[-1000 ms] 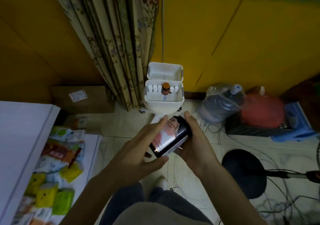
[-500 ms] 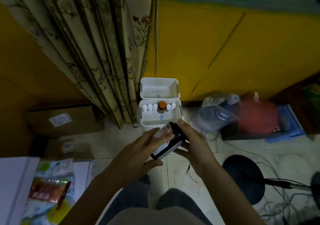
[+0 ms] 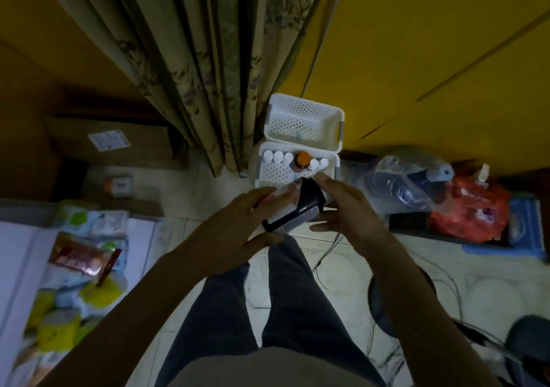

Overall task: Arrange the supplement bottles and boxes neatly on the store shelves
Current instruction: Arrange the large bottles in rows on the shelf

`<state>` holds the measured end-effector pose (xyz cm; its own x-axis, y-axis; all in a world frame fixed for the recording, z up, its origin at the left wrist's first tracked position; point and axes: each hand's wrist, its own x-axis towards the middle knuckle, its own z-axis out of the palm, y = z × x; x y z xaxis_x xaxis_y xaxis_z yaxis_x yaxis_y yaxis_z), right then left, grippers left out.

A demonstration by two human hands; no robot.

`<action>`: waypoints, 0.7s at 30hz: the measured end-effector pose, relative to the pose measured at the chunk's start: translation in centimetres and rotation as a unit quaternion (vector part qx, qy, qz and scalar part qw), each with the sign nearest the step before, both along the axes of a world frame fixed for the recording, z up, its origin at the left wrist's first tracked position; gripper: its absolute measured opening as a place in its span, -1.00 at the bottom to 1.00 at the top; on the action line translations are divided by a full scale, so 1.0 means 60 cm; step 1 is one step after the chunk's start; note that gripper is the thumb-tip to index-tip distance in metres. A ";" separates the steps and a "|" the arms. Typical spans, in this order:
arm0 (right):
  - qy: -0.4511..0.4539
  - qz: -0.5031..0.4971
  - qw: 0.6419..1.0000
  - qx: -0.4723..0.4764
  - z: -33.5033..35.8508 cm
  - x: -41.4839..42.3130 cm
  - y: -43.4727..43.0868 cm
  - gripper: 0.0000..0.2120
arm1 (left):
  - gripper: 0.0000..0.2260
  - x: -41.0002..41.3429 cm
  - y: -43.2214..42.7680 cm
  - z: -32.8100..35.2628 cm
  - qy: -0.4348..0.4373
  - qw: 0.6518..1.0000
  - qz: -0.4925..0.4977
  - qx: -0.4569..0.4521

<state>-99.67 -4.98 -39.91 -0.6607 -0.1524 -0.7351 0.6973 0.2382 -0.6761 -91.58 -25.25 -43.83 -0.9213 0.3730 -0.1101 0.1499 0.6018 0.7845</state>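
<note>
Both hands hold one dark bottle (image 3: 300,211) in the air, tilted, its black cap end up and to the right. The left hand (image 3: 235,231) grips the labelled side between fingers and thumb; the right hand (image 3: 351,211) wraps the cap end, thumb underneath. The bottle hangs just in front of a white lower basket (image 3: 273,175), which holds a row of white-capped bottles (image 3: 278,156) and an orange-capped bottle (image 3: 303,158). An upper basket (image 3: 303,118) sits behind it, beside a curtain (image 3: 193,59)
</note>
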 end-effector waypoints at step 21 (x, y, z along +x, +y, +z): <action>0.101 0.218 0.941 0.238 -0.438 -0.152 -0.097 -0.28 | -0.37 0.036 0.127 -0.081 -0.096 0.931 0.233 -0.263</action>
